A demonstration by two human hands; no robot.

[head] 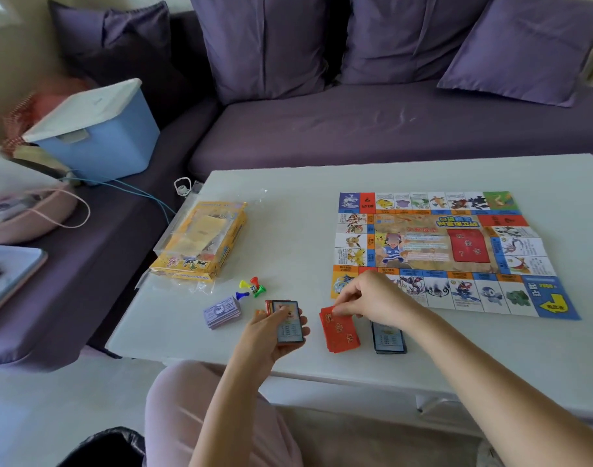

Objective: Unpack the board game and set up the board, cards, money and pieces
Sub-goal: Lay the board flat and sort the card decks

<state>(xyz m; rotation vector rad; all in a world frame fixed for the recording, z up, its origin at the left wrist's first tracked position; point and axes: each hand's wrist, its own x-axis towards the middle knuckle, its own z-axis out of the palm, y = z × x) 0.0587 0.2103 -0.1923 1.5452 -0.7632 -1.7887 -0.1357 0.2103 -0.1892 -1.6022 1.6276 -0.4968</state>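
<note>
Holding a small stack of cards (286, 320) in your left hand (271, 332), you are gripping it with the thumb across the top card's face; the cards are thin and glossy with dark borders, and red edges are showing behind the top one. Your right hand (365, 298) is pinching the upper corner of a red card pile (339, 330), fingers curled down onto it while the pile is lying on the table (288, 230). Just right of that pile, partly under your right forearm, a second dark-bordered card pile (388, 338) is resting flat.

Left of your left hand, a wad of pale purple paper money (222, 312) is sitting slightly fanned. Just above it, four small plastic pawns (251, 288), yellow, red, green and blue, are lying on their sides around a white die (253, 289).

Farther up and left, the yellow cardboard game box (200, 244) is lying open inside crinkled clear plastic wrap, with what look like paper sheets in it; you cannot tell exactly what they are. On the right, the paper game board (450, 251) is spread flat, creased along its folds, bordered with coloured squares.

The table is smooth and white. Behind it, a purple fabric sofa (355, 129) is carrying a blue plastic bin (102, 143) with a white lid.
</note>
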